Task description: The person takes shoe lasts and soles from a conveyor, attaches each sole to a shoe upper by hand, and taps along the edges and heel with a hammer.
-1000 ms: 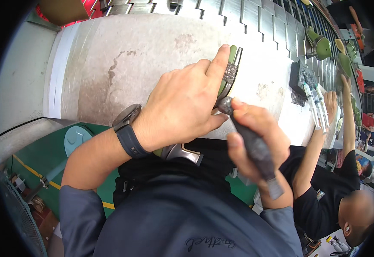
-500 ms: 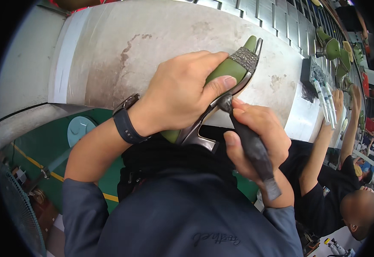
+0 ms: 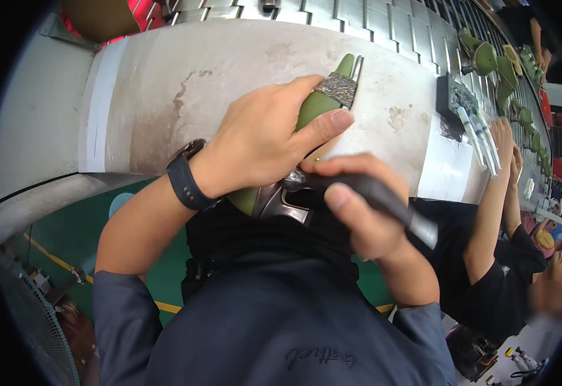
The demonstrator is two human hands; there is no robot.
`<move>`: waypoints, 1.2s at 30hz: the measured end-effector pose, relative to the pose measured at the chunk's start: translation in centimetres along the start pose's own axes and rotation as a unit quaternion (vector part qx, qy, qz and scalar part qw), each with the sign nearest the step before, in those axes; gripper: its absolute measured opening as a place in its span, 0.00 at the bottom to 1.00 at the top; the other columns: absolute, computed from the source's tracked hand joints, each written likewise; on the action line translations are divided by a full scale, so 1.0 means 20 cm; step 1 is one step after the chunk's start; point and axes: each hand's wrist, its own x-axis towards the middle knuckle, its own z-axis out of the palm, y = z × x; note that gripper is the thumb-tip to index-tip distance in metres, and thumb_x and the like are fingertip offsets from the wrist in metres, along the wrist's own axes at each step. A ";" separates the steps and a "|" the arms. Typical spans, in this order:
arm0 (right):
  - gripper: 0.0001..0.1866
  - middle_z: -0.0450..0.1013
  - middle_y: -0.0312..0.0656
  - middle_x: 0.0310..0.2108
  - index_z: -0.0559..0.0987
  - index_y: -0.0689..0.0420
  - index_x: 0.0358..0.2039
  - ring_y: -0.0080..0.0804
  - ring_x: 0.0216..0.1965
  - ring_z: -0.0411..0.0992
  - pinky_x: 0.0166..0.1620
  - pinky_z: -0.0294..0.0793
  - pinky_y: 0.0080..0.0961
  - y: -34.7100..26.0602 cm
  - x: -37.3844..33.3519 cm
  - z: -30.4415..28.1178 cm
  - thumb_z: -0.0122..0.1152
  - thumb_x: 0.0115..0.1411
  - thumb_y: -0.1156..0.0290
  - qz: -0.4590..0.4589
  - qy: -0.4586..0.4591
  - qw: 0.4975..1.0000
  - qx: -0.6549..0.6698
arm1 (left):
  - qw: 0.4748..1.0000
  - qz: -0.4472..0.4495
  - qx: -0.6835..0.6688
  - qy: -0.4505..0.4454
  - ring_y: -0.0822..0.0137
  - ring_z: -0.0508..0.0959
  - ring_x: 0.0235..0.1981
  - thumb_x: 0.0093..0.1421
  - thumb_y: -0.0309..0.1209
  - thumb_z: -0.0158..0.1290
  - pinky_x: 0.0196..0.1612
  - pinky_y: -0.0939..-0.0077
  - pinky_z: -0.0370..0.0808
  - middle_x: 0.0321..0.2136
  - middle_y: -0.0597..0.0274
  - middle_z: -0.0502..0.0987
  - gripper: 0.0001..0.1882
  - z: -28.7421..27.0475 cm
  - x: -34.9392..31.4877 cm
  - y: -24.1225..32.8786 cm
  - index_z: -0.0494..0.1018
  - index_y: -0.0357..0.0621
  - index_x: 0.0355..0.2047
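Observation:
My left hand (image 3: 265,135) is wrapped over a heeled sandal (image 3: 337,90) with a glittery dark strap, fitted on a green shoe last (image 3: 316,108). The toe points away from me, and the dark metallic heel (image 3: 287,211) sits near my waist. In my right hand (image 3: 374,212) is a dark-handled tool (image 3: 384,196) with a rounded metal head and a greyish end. Its head lies against or very close to the shoe near the heel; contact cannot be made out exactly. My left palm hides the shoe's middle.
A stained pale worktop (image 3: 229,64) lies before me, with a metal slat conveyor (image 3: 332,16) beyond. At right are a dark box (image 3: 451,96), white tubes (image 3: 480,141), several green lasts (image 3: 485,59) and a co-worker's arm (image 3: 487,212). A fan (image 3: 36,328) stands at lower left.
The tool's head has moved along the shoe toward the heel, and its handle has swung flatter. The shoe and my left hand have shifted slightly left in view. Both hands keep their hold.

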 end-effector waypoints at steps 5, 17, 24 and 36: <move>0.10 0.84 0.45 0.41 0.83 0.66 0.45 0.27 0.44 0.80 0.51 0.78 0.24 -0.13 0.11 -0.23 0.63 0.65 0.76 -0.006 0.161 0.986 -0.049 | 0.987 -0.008 0.158 -0.002 0.45 0.84 0.40 0.57 0.52 0.69 0.44 0.62 0.79 0.37 0.43 0.83 0.40 0.03 0.02 0.06 0.71 0.33 0.59; 0.09 0.85 0.43 0.35 0.83 0.67 0.40 0.23 0.39 0.81 0.44 0.78 0.19 -0.08 0.42 -0.26 0.66 0.66 0.72 -0.044 0.149 0.988 -0.023 | 0.986 -0.014 0.163 0.021 0.44 0.83 0.33 0.53 0.43 0.70 0.38 0.57 0.79 0.32 0.46 0.82 0.31 0.06 0.06 0.02 0.74 0.36 0.50; 0.13 0.83 0.47 0.43 0.81 0.64 0.44 0.35 0.46 0.82 0.53 0.80 0.32 0.25 0.50 -0.42 0.63 0.69 0.66 0.105 0.216 0.958 0.154 | 0.980 0.056 0.154 0.111 0.47 0.86 0.37 0.54 0.43 0.71 0.43 0.61 0.81 0.37 0.41 0.83 0.37 0.00 0.06 0.05 0.72 0.30 0.57; 0.16 0.80 0.60 0.50 0.76 0.68 0.50 0.45 0.54 0.79 0.63 0.74 0.39 -0.33 0.01 -0.18 0.61 0.68 0.69 -0.222 0.157 0.962 -0.017 | 0.955 0.250 0.034 0.157 0.56 0.81 0.53 0.53 0.26 0.64 0.57 0.66 0.75 0.52 0.50 0.80 0.31 -0.15 -0.05 0.39 0.70 0.38 0.58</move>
